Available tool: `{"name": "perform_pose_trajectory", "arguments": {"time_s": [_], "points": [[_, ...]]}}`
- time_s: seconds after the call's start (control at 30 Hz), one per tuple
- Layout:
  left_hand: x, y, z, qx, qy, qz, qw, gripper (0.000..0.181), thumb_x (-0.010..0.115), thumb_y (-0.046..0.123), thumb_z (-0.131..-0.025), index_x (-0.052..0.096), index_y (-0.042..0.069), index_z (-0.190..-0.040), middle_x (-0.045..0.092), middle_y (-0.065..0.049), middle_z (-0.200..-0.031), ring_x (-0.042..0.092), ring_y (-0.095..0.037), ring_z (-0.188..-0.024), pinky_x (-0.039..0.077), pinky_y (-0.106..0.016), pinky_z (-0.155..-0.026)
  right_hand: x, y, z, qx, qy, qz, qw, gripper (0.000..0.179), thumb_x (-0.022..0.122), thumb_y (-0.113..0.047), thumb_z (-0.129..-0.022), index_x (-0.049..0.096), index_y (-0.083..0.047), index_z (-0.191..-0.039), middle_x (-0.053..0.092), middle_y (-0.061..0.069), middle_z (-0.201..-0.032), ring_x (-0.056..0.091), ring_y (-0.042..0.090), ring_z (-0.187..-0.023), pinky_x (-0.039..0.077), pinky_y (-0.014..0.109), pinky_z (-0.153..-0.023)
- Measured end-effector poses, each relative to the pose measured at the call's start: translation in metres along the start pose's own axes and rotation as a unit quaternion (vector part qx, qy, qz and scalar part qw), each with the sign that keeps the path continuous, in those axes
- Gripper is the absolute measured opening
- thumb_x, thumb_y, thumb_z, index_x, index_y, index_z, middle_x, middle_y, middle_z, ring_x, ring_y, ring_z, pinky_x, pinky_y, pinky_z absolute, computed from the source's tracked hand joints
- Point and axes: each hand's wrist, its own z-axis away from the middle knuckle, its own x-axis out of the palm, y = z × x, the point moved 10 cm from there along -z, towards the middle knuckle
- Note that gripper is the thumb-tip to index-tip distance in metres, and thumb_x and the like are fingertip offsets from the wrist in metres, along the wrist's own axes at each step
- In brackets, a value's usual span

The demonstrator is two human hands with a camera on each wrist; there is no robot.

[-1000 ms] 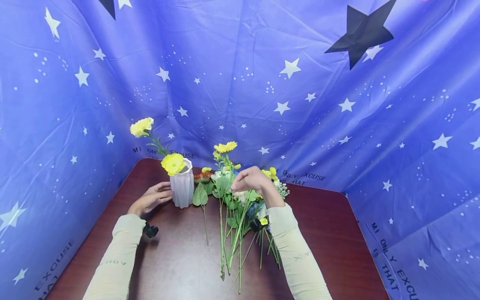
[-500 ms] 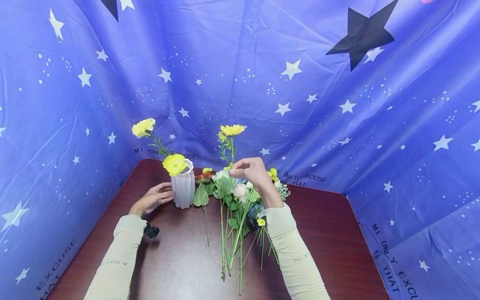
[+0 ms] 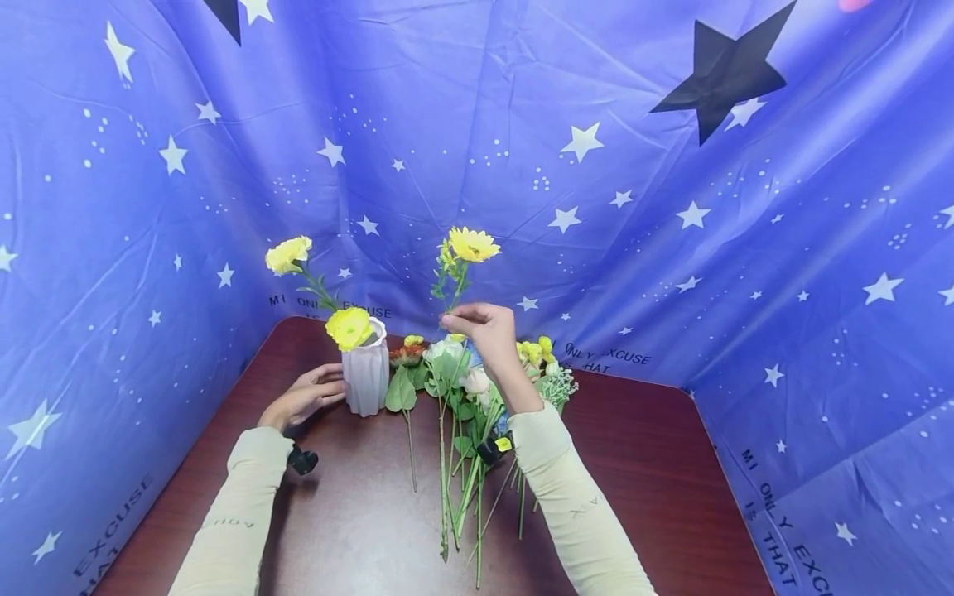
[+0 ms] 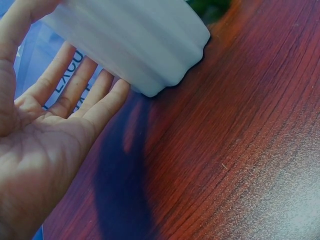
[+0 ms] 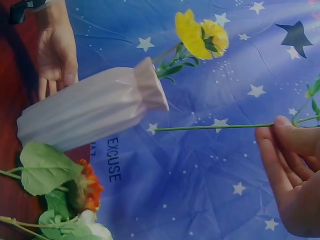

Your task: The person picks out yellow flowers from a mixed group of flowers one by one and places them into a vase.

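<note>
The right hand (image 3: 488, 333) pinches a yellow daisy (image 3: 474, 244) by its stem (image 5: 215, 128), up off the table (image 3: 335, 513) and apart from the vase (image 3: 367, 379); the left hand (image 3: 301, 399) lays loose, nearly straight fingers against the vase's side. The daisy looks light and springy, best held below its leaves; the vase seems smooth, though I can't judge its weight.

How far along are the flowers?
Done: two yellow flowers are in the vase, heads outside its mouth. In hand: the right grip pinches the stem of a yellow daisy-like flower, lower end outside the vase; the left grip touches the vase's side. Left: that flower isn't in, and probably some or all of the loose flowers on the table.
</note>
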Motion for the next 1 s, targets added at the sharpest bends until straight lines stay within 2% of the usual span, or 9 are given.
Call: {"name": "perform_pose_trajectory", "arguments": {"time_s": [0.23, 0.3, 0.43, 0.5, 0.63, 0.83, 1.0], "points": [[-0.001, -0.002, -0.001, -0.002, 0.001, -0.006, 1.0, 0.059, 0.057, 0.002, -0.101, 0.027, -0.013, -0.15, 0.055, 0.002, -0.123, 0.062, -0.001, -0.106, 0.053, -0.034, -0.108, 0.014, -0.01, -0.002, -0.056, -0.005, -0.016, 0.9983, 0.014, 0.076, 0.004, -0.086, 0.074, 0.011, -0.098, 0.076, 0.023, -0.094, 0.074, 0.041, -0.088, 0.065, 0.036, -0.082], [-0.001, -0.001, -0.001, -0.001, 0.002, -0.005, 1.0, 0.058, 0.058, 0.003, -0.101, 0.029, -0.012, -0.149, 0.056, 0.001, -0.123, 0.063, -0.001, -0.107, 0.054, -0.034, -0.107, 0.018, -0.012, -0.003, -0.065, -0.006, -0.024, 0.9976, 0.014, 0.075, 0.005, -0.086, 0.073, 0.012, -0.098, 0.075, 0.024, -0.095, 0.075, 0.037, -0.087, 0.065, 0.033, -0.082], [0.0, -0.001, -0.002, 0.004, -0.001, 0.005, 1.0, 0.056, 0.058, 0.002, -0.101, 0.031, -0.011, -0.148, 0.056, 0.001, -0.123, 0.063, -0.002, -0.107, 0.055, -0.03, -0.104, 0.025, -0.013, -0.003, -0.075, -0.008, -0.055, 0.9956, 0.015, 0.074, 0.009, -0.085, 0.071, 0.015, -0.099, 0.074, 0.027, -0.096, 0.075, 0.017, -0.08, 0.064, 0.031, -0.082], [-0.001, -0.001, -0.002, 0.004, -0.001, 0.011, 0.9999, 0.054, 0.057, 0.0, -0.101, 0.032, -0.011, -0.147, 0.057, 0.001, -0.122, 0.064, -0.003, -0.106, 0.055, -0.028, -0.103, 0.029, -0.012, -0.004, -0.076, -0.009, -0.069, 0.9947, 0.015, 0.073, 0.011, -0.085, 0.07, 0.016, -0.099, 0.075, 0.024, -0.095, 0.074, 0.011, -0.079, 0.064, 0.03, -0.083], [0.0, -0.001, -0.001, 0.004, -0.005, 0.009, 0.9999, 0.053, 0.056, 0.0, -0.101, 0.031, -0.011, -0.146, 0.057, 0.002, -0.121, 0.064, -0.002, -0.106, 0.054, -0.031, -0.106, 0.035, -0.007, -0.006, -0.072, -0.007, -0.085, 0.9938, 0.017, 0.074, 0.012, -0.084, 0.069, 0.017, -0.099, 0.078, 0.014, -0.09, 0.074, 0.009, -0.079, 0.064, 0.028, -0.083], [-0.001, -0.002, -0.001, -0.002, -0.001, 0.006, 1.0, 0.054, 0.056, 0.001, -0.101, 0.031, -0.01, -0.148, 0.057, 0.003, -0.12, 0.064, -0.002, -0.106, 0.051, -0.038, -0.111, 0.043, 0.001, -0.01, -0.05, 0.002, -0.098, 0.9939, 0.018, 0.074, 0.012, -0.083, 0.069, 0.017, -0.099, 0.078, 0.012, -0.088, 0.074, 0.008, -0.079, 0.063, 0.03, -0.086], [-0.002, -0.002, -0.001, 0.0, 0.0, 0.012, 0.9999, 0.051, 0.056, -0.001, -0.101, 0.033, -0.01, -0.146, 0.058, 0.005, -0.118, 0.064, -0.002, -0.106, 0.055, -0.03, -0.105, 0.051, 0.01, -0.01, -0.014, 0.001, -0.091, 0.9957, 0.014, 0.076, 0.008, -0.084, 0.072, 0.012, -0.097, 0.078, 0.01, -0.086, 0.074, 0.008, -0.075, 0.064, 0.034, -0.087]]}}
